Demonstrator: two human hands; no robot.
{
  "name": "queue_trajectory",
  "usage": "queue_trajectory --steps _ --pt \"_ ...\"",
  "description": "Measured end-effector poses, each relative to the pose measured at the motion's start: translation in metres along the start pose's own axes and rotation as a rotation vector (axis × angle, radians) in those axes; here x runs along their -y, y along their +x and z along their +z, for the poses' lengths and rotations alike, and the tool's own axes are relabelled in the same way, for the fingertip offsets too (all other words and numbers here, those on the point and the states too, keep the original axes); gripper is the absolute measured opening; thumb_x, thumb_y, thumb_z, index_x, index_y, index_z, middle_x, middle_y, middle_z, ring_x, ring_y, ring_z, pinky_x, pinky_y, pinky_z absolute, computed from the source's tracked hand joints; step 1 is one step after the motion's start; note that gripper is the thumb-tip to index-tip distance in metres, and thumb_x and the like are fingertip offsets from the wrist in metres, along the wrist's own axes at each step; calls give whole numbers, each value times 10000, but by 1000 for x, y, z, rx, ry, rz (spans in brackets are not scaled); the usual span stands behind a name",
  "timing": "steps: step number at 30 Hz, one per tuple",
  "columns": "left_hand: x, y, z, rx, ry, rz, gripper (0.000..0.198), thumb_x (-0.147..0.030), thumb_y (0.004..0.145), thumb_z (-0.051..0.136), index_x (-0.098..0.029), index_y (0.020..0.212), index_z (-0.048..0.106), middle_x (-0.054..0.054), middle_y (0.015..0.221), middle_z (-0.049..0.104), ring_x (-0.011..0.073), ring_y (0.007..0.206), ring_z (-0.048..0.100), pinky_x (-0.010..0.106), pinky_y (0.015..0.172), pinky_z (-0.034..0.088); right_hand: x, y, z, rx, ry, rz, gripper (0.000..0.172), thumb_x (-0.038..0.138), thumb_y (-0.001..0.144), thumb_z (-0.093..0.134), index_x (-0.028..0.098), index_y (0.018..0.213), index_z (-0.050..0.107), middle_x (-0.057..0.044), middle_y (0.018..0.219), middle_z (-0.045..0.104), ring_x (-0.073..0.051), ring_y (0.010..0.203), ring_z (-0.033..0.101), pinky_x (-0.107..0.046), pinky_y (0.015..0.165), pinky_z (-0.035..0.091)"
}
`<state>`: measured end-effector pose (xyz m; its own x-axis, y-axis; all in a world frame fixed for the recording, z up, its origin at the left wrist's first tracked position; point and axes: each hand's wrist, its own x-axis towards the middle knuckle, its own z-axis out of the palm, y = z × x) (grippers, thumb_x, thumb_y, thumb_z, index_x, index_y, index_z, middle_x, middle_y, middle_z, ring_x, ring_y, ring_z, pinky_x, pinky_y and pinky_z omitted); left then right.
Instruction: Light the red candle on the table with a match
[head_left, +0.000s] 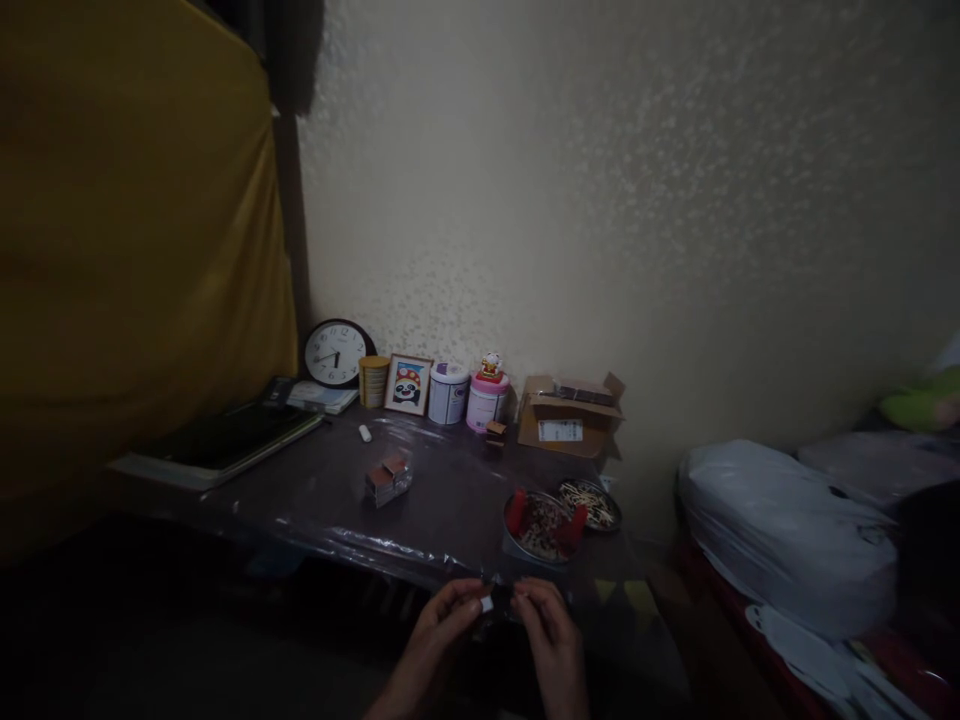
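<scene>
Both my hands are raised together at the bottom middle, just before the near edge of a low dark table [315,500]. My left hand [442,625] pinches a small pale object [487,603] at its fingertips. My right hand [551,625] has its fingers curled close to that object, touching or nearly touching it; the dim light hides which. Just beyond my hands sits a round dish [541,527] holding dark bits and red pieces. A second dish [591,503] of pale sticks lies beside it.
A wrapped stack of small boxes [388,480] lies mid-table. Along the wall stand a clock [335,353], a framed panda picture [407,385], two canisters [448,393] and an open cardboard box [570,415]. A laptop [225,438] lies left. A white plastic bag [787,530] sits right.
</scene>
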<state>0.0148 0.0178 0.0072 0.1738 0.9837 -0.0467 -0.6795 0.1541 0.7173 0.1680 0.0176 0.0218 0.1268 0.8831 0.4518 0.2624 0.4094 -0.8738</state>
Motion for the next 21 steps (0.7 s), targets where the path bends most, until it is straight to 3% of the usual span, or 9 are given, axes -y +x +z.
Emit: queue_trajectory --steps 10,15,21 --pt "9 5 -4 13 116 25 234 -326 612 743 -192 788 666 24 787 704 170 776 615 253 728 429 -5 -10 9 -8 -161 -144 167 359 816 545 249 807 670 -42 821 698 -200 793 648 -268 729 512" --pt "10 6 -3 17 -13 4 178 -272 622 743 -186 764 680 12 757 705 139 712 617 237 702 439 -5 -10 8 36 -152 -168 178 352 834 524 259 840 675 -34 826 706 -182 780 662 -240 731 511" --pt "6 2 1 20 -105 -40 186 -249 641 732 -167 805 700 61 845 733 183 824 646 283 796 452 -10 -4 4 2 -130 -101 221 395 834 518 243 849 678 -41 851 716 -186 794 667 -237 734 510"
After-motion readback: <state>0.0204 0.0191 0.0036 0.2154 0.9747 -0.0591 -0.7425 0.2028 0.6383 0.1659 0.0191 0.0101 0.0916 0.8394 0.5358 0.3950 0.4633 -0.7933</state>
